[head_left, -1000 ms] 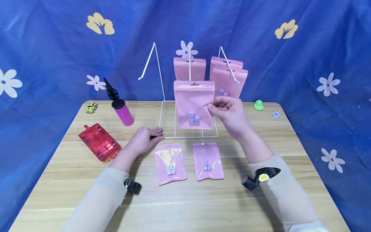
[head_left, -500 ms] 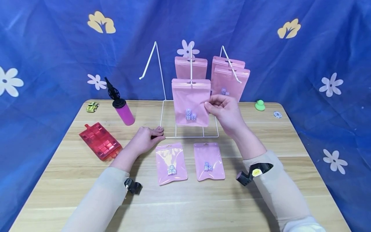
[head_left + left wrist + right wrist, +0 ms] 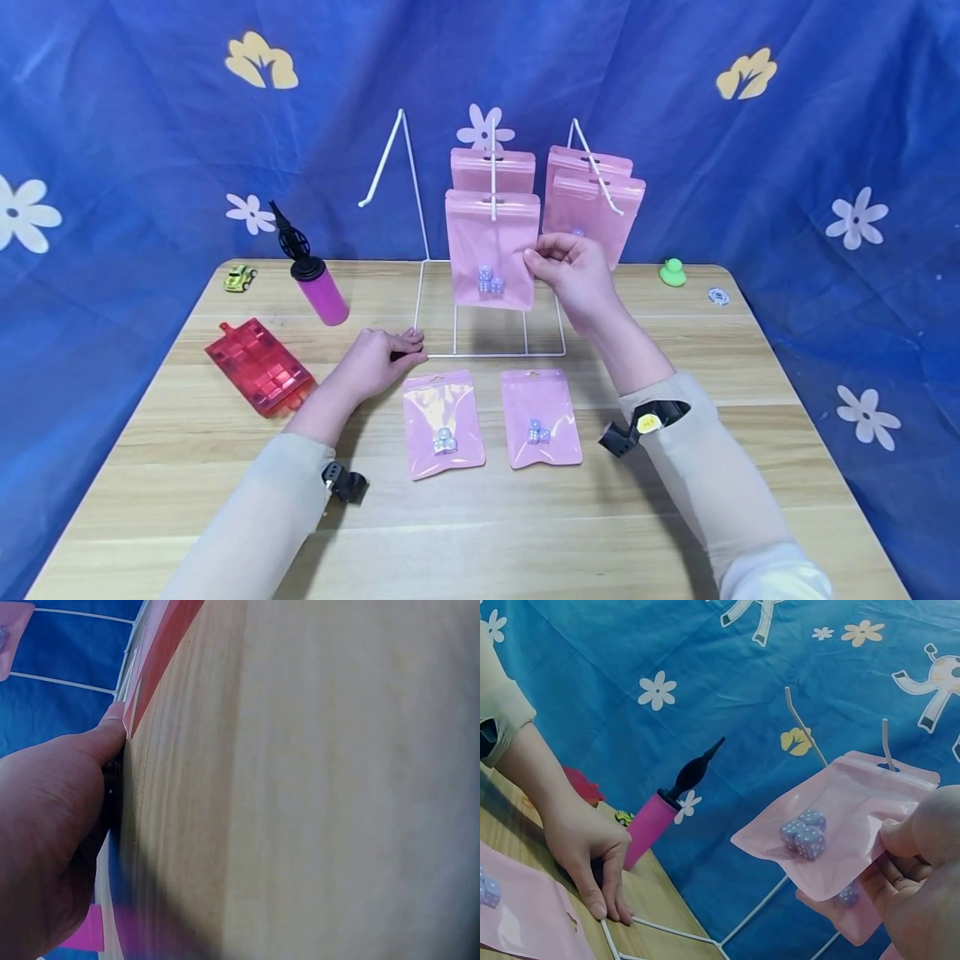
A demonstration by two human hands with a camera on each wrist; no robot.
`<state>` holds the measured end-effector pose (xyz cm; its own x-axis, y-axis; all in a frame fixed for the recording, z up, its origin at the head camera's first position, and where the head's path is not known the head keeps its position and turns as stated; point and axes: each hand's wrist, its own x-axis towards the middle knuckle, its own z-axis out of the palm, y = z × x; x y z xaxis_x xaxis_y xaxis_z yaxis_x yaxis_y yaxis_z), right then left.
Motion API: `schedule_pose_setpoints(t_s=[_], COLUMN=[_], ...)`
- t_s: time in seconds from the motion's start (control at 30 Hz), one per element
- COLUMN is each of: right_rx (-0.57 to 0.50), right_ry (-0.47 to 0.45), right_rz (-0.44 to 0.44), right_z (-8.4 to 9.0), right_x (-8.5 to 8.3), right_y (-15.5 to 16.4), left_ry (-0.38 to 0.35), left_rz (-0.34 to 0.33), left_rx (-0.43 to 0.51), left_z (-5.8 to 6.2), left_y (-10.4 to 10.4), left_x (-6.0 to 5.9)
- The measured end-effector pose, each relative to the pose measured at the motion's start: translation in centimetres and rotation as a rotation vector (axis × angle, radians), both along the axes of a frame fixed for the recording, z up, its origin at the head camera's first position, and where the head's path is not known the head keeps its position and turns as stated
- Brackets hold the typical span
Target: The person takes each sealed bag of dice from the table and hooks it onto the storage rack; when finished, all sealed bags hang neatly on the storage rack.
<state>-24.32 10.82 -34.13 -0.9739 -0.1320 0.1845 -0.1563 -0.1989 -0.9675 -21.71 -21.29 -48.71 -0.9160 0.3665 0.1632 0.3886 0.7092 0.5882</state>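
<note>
the left hand [image 3: 375,362] pinches the rack [image 3: 495,356] by its near left corner, while the right hand [image 3: 579,273] pinches the side of a bag [image 3: 491,246] threaded on the rack's middle hook [image 3: 493,167].

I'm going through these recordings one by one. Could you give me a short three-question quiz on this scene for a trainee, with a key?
1. How many pink bags lie flat on the table?
2. True or false: the left hand holds a bag.
3. In the head view, which carries no bag: A) the left hook; B) the middle hook; C) the right hook?

Key: 1. Two. 2. False; it grips a front corner of the wire rack. 3. A.
</note>
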Motion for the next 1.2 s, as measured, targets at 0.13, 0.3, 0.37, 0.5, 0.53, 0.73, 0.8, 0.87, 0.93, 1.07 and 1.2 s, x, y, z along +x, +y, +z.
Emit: schedule_pose_setpoints(t_s=[0.13, 0.3, 0.37, 0.5, 0.53, 0.73, 0.8, 0.87, 0.93, 1.07, 1.2], right_rx=[0.009, 0.006, -0.002, -0.004, -0.001, 0.004, 0.000, -0.001, 0.000, 0.001, 0.019], right_ry=[-0.015, -0.031, -0.036, -0.043, -0.043, -0.041, -0.039, -0.036, -0.034, -0.030, -0.021], right_rz=[-0.016, -0.035, -0.042, -0.049, -0.050, -0.059, -0.061, -0.063, -0.065, -0.065, -0.068], right_z=[0.1, 0.1, 0.1, 0.1, 0.1, 0.2, 0.2, 0.1, 0.1, 0.1, 0.2], right_x=[-0.6, -1.2, -1.4, -1.6, -1.6, -1.9, -2.0, -2.1, -2.2, -2.2, -2.2], right_y=[-0.3, -0.4, -0.5, -0.6, -0.6, -0.7, -0.8, -0.7, -0.7, -0.6, -0.5], left_ry=[0.005, 0.009, 0.006, 0.002, 0.000, -0.012, -0.015, -0.014, -0.013, -0.013, -0.013], left_rz=[0.001, 0.009, 0.012, 0.006, 0.005, 0.004, 0.004, 0.004, 0.004, 0.004, 0.002], left_rx=[0.000, -0.003, -0.006, -0.009, -0.009, -0.011, -0.011, -0.011, -0.011, -0.009, -0.009], left_z=[0.0, 0.1, 0.0, 0.0, 0.0, 0.0, -0.1, -0.1, -0.1, 0.0, 0.0], left_y=[0.0, 0.1, 0.1, 0.1, 0.0, 0.0, 0.0, 0.0, 0.0, 0.0, 0.0], left_x=[0.1, 0.1, 0.0, 0.0, 0.0, 0.0, 0.0, 0.0, 0.0, 0.0, 0.0])
